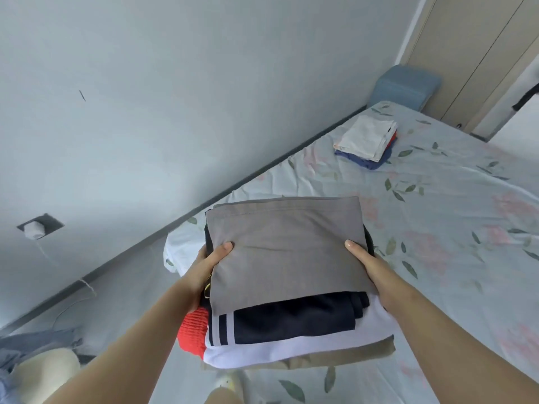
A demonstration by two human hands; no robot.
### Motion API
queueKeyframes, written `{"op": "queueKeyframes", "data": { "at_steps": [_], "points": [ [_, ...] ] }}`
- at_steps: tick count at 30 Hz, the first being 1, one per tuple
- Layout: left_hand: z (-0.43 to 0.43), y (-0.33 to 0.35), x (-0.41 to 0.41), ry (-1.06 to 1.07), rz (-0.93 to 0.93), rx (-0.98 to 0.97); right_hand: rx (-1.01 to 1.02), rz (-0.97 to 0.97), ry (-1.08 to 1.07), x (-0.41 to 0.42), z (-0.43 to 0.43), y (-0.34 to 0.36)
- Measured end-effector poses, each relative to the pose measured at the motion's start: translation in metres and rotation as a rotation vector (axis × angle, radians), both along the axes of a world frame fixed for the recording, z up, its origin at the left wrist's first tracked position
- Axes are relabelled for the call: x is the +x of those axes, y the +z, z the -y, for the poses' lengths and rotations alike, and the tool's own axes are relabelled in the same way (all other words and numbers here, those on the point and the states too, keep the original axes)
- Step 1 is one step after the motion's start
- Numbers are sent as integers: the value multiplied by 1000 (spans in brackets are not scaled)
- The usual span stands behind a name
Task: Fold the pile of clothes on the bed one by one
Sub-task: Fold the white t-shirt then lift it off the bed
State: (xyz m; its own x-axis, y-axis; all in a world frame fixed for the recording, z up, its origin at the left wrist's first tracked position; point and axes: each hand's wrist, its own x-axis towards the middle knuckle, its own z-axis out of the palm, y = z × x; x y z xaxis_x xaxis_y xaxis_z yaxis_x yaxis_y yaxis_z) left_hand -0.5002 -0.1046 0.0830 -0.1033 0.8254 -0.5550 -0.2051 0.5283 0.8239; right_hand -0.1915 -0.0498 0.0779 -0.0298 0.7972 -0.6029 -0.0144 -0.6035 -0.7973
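Soft clothes stack [285, 249] is held, mid frame.
Its sides are clasped by left grip [208, 268] and right grip [372, 271]; likely light, floppy.

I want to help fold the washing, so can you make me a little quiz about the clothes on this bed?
1. True or false: the left hand and the right hand both grip the near stack of folded clothes, thumbs on top.
2. Which colour is the top piece of that stack? A red, B grey, C white.
3. Fill the gap: the far pile on the bed has a ____ piece on top.

Key
1. True.
2. B: the grey piece lies on top.
3. White.
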Motion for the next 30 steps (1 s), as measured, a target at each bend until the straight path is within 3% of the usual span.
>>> {"op": "queueKeyframes", "data": {
  "at_steps": [11,17,22,24,26,27,30],
  "points": [
    [-233,-30,-61,-82,91,-18,15,104,-93,-58,-208,2],
    [-330,-79,-70,-9,150,-82,14,206,-14,-78,-329,-14],
    [-382,-123,-63,123,175,16,44,318,61,-87,-411,-41],
    [-396,-143,-57,158,147,7,31,508,50,-95,-441,-65],
    [-401,-173,-49,132,1,-115,-60,1023,195,-112,-459,-91],
    [-401,-188,-44,114,-107,-203,-55,1187,294,-127,-461,-104],
    [-397,-210,-37,120,-189,-360,27,1113,498,-175,-456,-143]
  ]
}}
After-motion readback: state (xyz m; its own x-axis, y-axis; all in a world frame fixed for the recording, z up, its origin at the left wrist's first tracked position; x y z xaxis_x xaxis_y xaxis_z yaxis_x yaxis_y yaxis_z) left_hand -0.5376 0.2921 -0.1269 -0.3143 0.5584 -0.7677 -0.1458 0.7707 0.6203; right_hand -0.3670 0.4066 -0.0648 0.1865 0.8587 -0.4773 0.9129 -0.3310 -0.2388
